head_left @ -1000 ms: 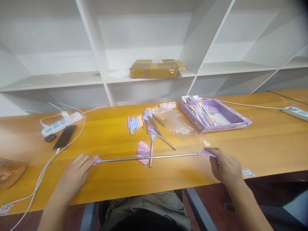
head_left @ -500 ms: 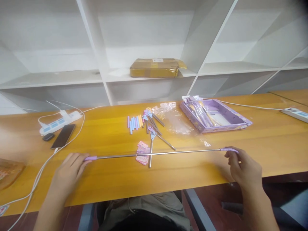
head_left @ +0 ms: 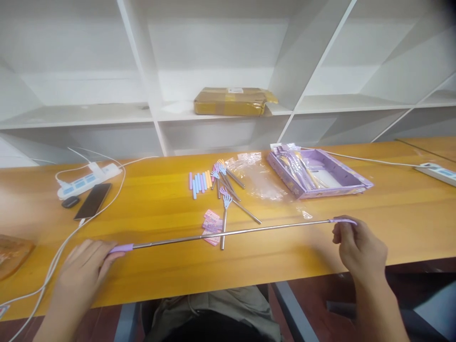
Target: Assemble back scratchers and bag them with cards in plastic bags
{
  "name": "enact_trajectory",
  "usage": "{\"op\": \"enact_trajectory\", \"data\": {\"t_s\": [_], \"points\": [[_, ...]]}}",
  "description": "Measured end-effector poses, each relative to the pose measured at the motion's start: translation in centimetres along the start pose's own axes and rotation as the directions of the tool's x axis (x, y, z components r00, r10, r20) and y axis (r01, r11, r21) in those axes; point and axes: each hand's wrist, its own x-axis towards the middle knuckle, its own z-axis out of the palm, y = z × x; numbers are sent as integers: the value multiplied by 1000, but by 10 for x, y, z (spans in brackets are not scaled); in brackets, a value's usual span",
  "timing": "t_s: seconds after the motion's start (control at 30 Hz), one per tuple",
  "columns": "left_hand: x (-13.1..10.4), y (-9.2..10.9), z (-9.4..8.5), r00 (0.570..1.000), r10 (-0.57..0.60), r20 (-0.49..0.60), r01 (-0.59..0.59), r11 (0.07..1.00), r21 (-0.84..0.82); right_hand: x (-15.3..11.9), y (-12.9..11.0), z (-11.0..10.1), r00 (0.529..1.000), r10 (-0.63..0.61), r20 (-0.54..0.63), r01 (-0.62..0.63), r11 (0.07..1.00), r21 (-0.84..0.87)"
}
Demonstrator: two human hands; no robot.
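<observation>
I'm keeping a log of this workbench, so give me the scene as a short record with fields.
Left hand: grips the lilac handle of a long metal rod
Right hand: holds the rod's other lilac end
Crossed by rod in view: pink and lilac cards, one short stick with a blue hand-shaped head
Table centre: pink, blue, purple and orange tubes, more short sticks
Right of centre: clear plastic bags; purple tray with wrapped items
Table left: phone, power strip
Shelf: taped brown box
</observation>
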Motion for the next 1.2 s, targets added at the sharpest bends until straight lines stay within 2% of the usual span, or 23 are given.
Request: {"op": "enact_trajectory", "data": {"t_s": [0.07,0.17,0.27,0.3,0.33,0.4,0.47,0.6,0.77,0.87,0.93,0.97,1.0,1.03,1.07,1.1,1.13,1.2], "points": [[4,8,5,998,61,21,-61,998,-6,-1,-18,4,997,-68,39,66,997,37],[20,48,24,985,158,64,-157,987,-23,-25,-79,24,959,-233,163,205,964,169],[38,100,47,990,118,74,-121,992,38,-65,-159,55,868,-446,219,370,875,313],[42,114,53,992,98,74,-102,994,45,-77,-181,64,859,-467,209,387,860,332],[46,123,58,995,75,63,-79,995,56,-87,-199,73,846,-493,201,413,846,337],[49,131,63,997,55,60,-58,997,53,-100,-218,84,819,-537,202,463,827,318],[48,128,65,996,50,69,-52,998,26,-105,-220,88,812,-547,201,486,826,284],[43,117,69,996,46,75,-39,994,-99,-106,-207,88,823,-527,213,478,844,243],[41,118,76,995,24,97,0,972,-234,-116,-202,98,801,-550,238,528,835,154],[41,117,81,994,-16,109,45,962,-270,-123,-206,104,802,-552,227,518,833,195],[40,116,87,990,-41,137,84,943,-322,-118,-208,100,799,-558,224,491,821,293],[40,116,90,987,-50,152,101,929,-355,-110,-207,95,773,-587,242,491,795,357],[39,116,93,985,-57,165,118,914,-389,-98,-205,88,723,-635,271,503,753,425],[39,117,96,981,-66,181,137,898,-419,-83,-202,80,646,-699,306,522,697,491],[38,118,99,978,-76,196,157,884,-441,-64,-197,72,549,-765,337,552,635,541],[37,118,101,975,-86,207,174,872,-457,-43,-190,65,495,-797,344,570,598,564],[36,119,102,971,-97,218,191,863,-467,-20,-182,59,521,-781,345,567,619,544],[34,118,103,965,-121,234,221,855,-469,25,-165,58,684,-651,329,532,754,384]]}}
